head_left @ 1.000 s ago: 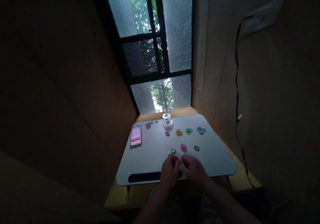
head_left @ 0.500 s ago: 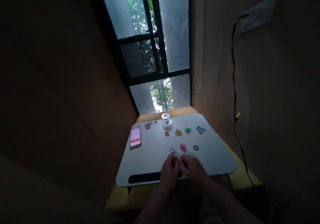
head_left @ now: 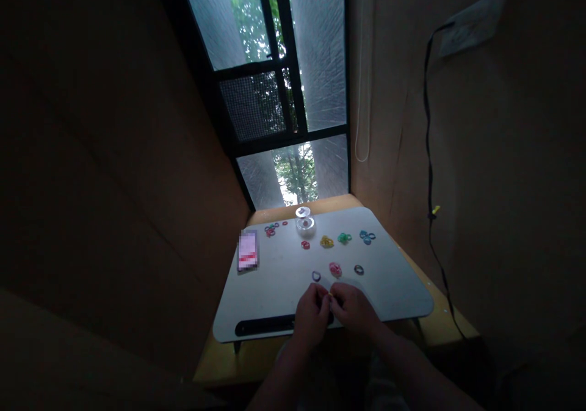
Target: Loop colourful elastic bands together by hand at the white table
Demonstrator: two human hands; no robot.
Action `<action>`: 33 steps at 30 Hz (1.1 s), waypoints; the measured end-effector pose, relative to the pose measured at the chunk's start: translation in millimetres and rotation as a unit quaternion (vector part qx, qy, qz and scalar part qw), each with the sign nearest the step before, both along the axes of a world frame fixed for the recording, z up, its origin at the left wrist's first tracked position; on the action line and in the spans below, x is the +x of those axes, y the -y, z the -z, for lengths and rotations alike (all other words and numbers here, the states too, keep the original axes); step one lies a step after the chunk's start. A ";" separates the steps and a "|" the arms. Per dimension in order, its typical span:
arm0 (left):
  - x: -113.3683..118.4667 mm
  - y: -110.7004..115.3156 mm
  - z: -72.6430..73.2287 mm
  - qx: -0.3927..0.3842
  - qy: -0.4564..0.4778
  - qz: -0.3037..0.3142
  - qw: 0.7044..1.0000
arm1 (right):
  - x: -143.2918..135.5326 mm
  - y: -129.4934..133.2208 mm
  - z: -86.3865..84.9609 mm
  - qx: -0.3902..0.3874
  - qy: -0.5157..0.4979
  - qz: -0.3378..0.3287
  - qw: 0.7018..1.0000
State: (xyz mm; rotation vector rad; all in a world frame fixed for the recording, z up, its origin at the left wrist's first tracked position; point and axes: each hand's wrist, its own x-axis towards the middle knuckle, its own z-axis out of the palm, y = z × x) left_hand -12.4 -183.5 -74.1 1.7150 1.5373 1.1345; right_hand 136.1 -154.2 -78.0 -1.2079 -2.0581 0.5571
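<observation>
Near the front edge of a white lap table, my left hand and my right hand meet with fingers pinched together. A tiny yellow thing shows between the fingertips of both hands; it is too small to make out. Just beyond the hands lie a purple ring, a pink bunch of rings and a dark ring. Farther back are a red bunch, a yellow bunch, a green bunch and blue rings.
Clear round containers stand at the table's back. Mixed coloured rings lie at the back left, near a blurred phone-like object. A black strip runs along the front edge. A black cord hangs down the right wall.
</observation>
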 end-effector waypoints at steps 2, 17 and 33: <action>-0.1 0.3 0.5 0.003 -0.002 -0.001 1.000 | 0.0 -0.2 0.5 0.000 -0.002 -0.001 1.000; 0.6 -0.3 -1.8 0.002 0.012 0.003 1.000 | -0.2 0.2 -0.4 0.010 0.004 0.003 1.000; 0.5 0.5 -1.8 -0.001 -0.001 0.007 1.000 | 0.0 0.6 1.3 -0.001 0.013 0.004 1.000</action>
